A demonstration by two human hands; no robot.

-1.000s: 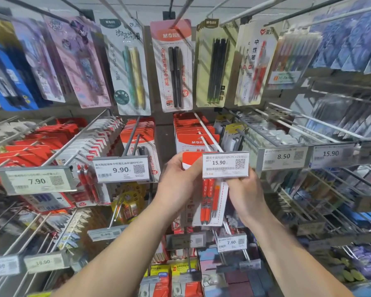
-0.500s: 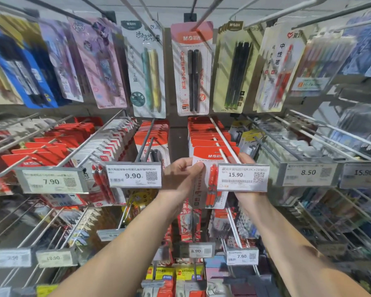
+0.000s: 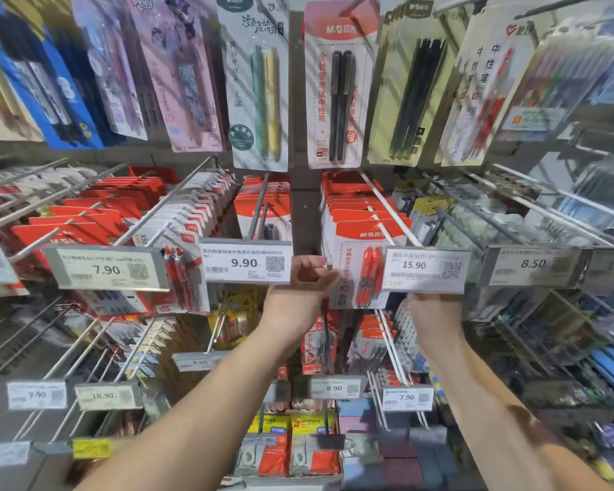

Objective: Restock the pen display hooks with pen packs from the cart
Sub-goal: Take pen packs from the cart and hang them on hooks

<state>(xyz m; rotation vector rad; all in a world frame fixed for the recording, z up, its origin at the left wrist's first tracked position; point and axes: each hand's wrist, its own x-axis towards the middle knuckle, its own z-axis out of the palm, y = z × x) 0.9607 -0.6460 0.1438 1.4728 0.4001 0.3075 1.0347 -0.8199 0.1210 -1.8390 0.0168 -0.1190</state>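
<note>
Tag left of left hand (image 3: pixel 300 278): price tag (image 3: pixel 247 262) 9.90
Tag above right hand (image 3: pixel 435 315): white tag (image 3: pixel 424 269) 15.90
Pen pack (image 3: pixel 362 264) between hands: M&G
</note>
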